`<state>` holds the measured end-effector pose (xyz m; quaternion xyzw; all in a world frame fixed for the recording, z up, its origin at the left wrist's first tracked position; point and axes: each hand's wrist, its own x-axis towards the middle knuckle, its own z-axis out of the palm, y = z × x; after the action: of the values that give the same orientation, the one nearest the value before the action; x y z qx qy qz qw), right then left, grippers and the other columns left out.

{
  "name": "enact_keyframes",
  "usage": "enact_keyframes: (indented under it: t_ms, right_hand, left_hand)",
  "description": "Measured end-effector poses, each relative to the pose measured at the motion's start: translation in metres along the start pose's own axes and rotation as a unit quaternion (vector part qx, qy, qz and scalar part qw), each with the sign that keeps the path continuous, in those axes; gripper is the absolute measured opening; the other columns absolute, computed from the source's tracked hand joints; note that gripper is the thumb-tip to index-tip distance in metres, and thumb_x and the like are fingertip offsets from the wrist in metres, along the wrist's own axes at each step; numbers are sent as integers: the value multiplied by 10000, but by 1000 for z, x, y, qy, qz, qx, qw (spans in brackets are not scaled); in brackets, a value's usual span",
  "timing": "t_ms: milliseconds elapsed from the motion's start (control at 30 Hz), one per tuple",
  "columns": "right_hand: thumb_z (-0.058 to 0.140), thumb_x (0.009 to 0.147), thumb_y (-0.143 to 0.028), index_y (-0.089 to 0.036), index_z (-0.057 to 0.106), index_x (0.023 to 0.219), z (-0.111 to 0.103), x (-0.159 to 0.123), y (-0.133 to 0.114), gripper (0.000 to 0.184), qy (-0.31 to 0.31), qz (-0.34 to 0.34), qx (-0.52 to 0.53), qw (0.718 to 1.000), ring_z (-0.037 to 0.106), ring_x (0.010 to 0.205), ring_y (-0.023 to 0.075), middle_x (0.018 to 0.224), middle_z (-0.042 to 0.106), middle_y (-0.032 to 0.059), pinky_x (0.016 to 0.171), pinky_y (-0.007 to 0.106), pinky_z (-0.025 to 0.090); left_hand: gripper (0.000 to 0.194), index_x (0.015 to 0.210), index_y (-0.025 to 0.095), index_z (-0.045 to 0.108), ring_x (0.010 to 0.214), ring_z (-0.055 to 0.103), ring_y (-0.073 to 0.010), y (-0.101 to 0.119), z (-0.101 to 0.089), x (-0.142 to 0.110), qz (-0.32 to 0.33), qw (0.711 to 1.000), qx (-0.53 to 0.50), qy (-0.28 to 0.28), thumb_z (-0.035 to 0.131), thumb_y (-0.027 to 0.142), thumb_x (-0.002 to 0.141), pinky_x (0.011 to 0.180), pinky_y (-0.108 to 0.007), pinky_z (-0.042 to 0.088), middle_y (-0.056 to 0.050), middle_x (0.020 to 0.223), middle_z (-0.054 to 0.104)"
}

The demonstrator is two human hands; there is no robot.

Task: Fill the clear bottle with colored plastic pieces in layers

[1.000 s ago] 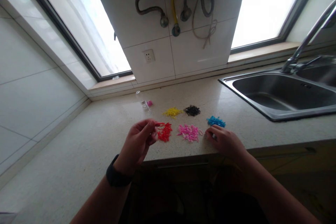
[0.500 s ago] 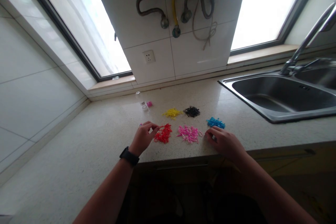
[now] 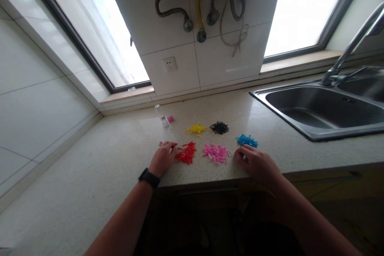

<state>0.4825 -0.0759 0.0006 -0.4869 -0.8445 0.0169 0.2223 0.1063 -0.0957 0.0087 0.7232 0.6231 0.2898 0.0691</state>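
Small rubber bands lie in colour piles on the counter. My left hand (image 3: 163, 158), fingers curled and thumb close to the index finger, rests at the left edge of the red bands (image 3: 186, 153); anything between its fingertips is too small to make out. Right of the red pile are the pink bands (image 3: 216, 153). My right hand (image 3: 255, 161) is curled on the counter between the pink pile and the blue bands (image 3: 246, 141), its fingertips near a stray pink loop. What it may hold is hidden. Yellow bands (image 3: 197, 129) and black bands (image 3: 219, 127) sit farther back.
A clear plastic tube (image 3: 159, 110) with a pink piece (image 3: 170, 119) lies behind, toward the wall. Small multicoloured bits (image 3: 160, 143) show just beyond my left hand. At the right is a steel sink (image 3: 282, 126) with a faucet (image 3: 342, 58). The counter's front edge runs beneath my wrists.
My left hand has drawn slightly left and back from the red pile, uncovering small coloured bits beyond it. The right hand stays in nearly the same place.
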Motion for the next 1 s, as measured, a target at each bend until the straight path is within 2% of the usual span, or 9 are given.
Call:
enact_keyframes:
  t_ms: [333, 467, 567, 700, 833, 900, 1000]
  right_hand:
    - [431, 959, -336, -214, 665, 897, 1, 0, 0, 272, 2, -2, -4, 1000, 609, 691, 167, 889, 668, 51, 612, 289, 393]
    - [425, 959, -330, -216, 664, 889, 0, 1, -1, 275, 3, -3, -3, 1000, 608, 685, 167, 887, 672, 52, 615, 290, 395]
    - [425, 957, -330, -219, 669, 894, -1, 0, -1, 275, 8, -2, -6, 1000, 611, 680, 169, 883, 678, 54, 604, 290, 395]
    - [433, 954, -348, -228, 679, 904, 1, 0, 2, 278, 3, 4, 11, 1000, 624, 691, 175, 916, 689, 53, 614, 296, 417]
    - [467, 935, -319, -242, 686, 951, -1, 6, 1, 233, -11, 10, 79, 997, 641, 738, 171, 972, 702, 43, 669, 294, 450]
    - [476, 927, -300, -231, 684, 975, -4, 14, -6, 224, -13, 4, 126, 992, 638, 745, 164, 954, 707, 48, 682, 283, 455]
    - [469, 929, -297, -213, 686, 992, -10, 36, -30, 241, -26, -35, 176, 983, 619, 713, 152, 878, 703, 52, 653, 265, 437]
  left_hand:
    - [250, 1020, 190, 733, 950, 630, -221, 11, 1, -3, 27, 999, -12, -46, 509, 222, 915, 906, -369, 473, -100, 1005, 677]
    - [250, 1008, 195, 730, 902, 625, -199, 7, -7, 0, 34, 999, -31, -17, 499, 219, 916, 852, -331, 470, -85, 986, 681]
    - [253, 1004, 183, 720, 791, 597, -171, -11, -18, 4, 16, 998, -29, 45, 490, 239, 912, 772, -298, 460, -75, 943, 676]
    - [280, 994, 167, 721, 640, 522, -151, -52, -33, 6, -71, 990, -29, 121, 495, 286, 877, 667, -283, 427, -56, 857, 674]
    - [345, 1008, 139, 727, 644, 553, -167, -91, -38, 6, -192, 967, -81, 148, 504, 328, 824, 626, -280, 410, -62, 823, 688]
    - [374, 1009, 116, 725, 688, 585, -182, -101, -36, 7, -210, 961, -93, 156, 490, 330, 812, 637, -279, 417, -74, 818, 690]
    - [389, 1014, 121, 725, 693, 592, -184, -103, -32, 8, -208, 961, -102, 154, 484, 346, 808, 631, -273, 416, -71, 808, 687]
